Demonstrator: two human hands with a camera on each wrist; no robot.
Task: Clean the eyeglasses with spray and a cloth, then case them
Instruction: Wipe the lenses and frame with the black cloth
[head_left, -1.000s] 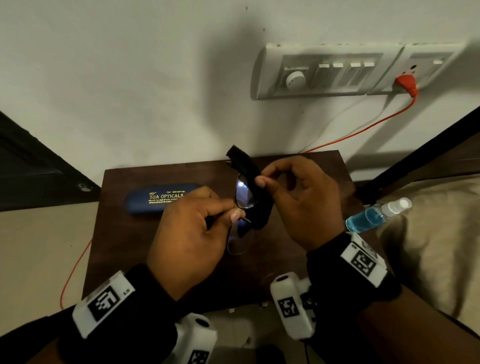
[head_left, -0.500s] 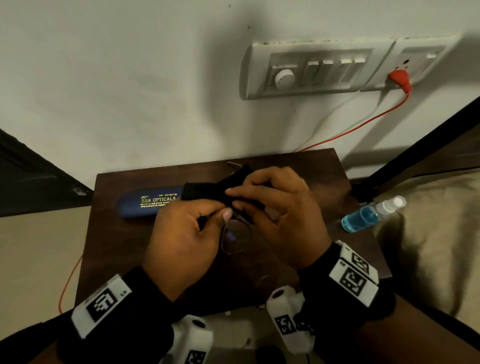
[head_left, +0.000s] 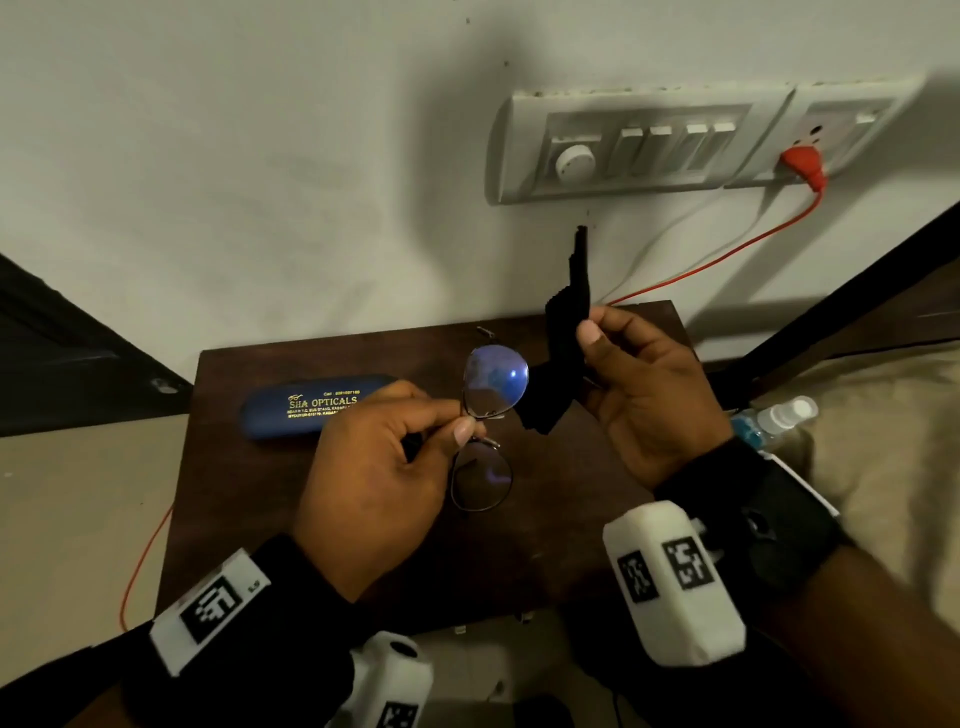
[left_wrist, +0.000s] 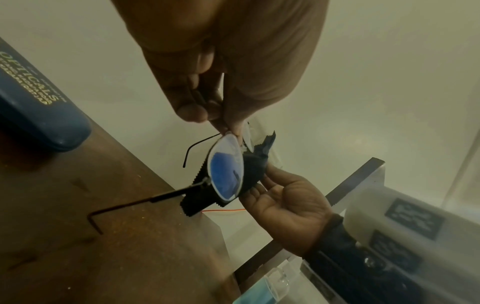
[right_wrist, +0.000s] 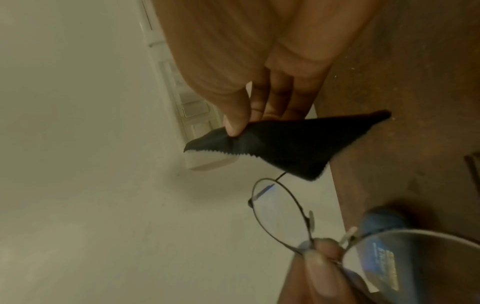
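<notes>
- Two oval clear lenses in a thin dark wire frame: the eyeglasses (head_left: 488, 426), mid-frame above the brown wooden table (head_left: 270, 509), temples unfolded.
- Left hand (head_left: 374, 478) pinches their bridge.
- Right hand (head_left: 649, 395) pinches a black zigzag-edged cloth (head_left: 563, 364) just beside the upper lens.

Spray bottle (head_left: 774, 422): lower part hidden behind right hand (head_left: 652, 395) and wristband. Glasses case (head_left: 306, 408): right end covered by left hand (head_left: 379, 478); small print under the brand name too fine to read. Case cut by left edge in left wrist view. Right wrist view: near lens (right_wrist: 405, 265) blurred, cut off at the frame's edge.
</notes>
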